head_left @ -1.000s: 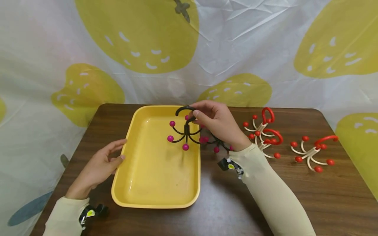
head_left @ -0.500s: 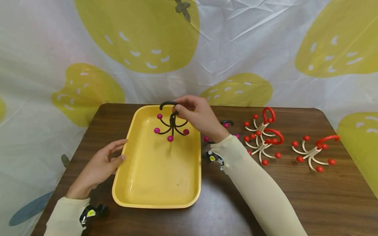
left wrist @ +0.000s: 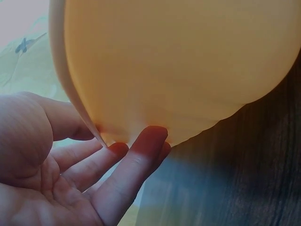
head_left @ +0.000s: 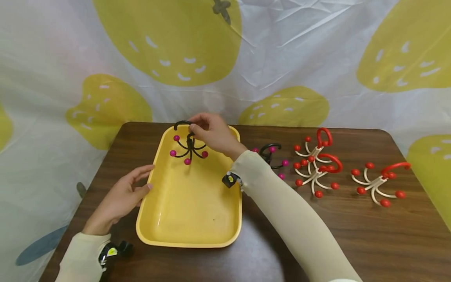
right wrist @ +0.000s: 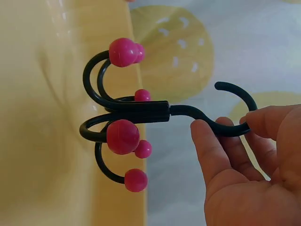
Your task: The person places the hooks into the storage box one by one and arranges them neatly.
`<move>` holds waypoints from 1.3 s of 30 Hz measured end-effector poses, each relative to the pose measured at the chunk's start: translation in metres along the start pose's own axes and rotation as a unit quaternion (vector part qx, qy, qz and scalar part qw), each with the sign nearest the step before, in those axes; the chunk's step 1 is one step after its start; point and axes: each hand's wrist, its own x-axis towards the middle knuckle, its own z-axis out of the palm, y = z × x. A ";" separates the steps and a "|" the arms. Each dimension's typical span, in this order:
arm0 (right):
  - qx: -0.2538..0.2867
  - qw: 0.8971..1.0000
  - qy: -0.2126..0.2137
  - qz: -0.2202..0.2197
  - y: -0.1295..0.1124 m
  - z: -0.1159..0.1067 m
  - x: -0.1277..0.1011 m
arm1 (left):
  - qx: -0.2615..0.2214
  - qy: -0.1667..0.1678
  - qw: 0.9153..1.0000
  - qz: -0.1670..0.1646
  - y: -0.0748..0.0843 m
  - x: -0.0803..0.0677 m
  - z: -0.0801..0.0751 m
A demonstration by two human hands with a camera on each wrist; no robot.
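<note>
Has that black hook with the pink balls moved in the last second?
Yes. The right hand has carried the black hook leftward and toward the far-left corner of the yellow tray, away from its right rim.

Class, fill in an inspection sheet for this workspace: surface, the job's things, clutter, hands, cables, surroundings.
Surface: dark wooden table.
Job's things: black hook with pink tips held above yellow tray; second black hook on the table right of the tray.
Clutter: three white hooks with red tips lying further right.
Hands: right hand pinches the hook's top loop; left hand touches the tray's left rim.
Cables: nothing seen.
Surroundings: white backdrop with yellow strawberries.
</note>
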 end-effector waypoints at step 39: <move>-0.072 0.997 -0.001 0.030 0.030 0.021 0.020 | -0.020 -0.015 1.000 0.007 0.004 0.001 0.003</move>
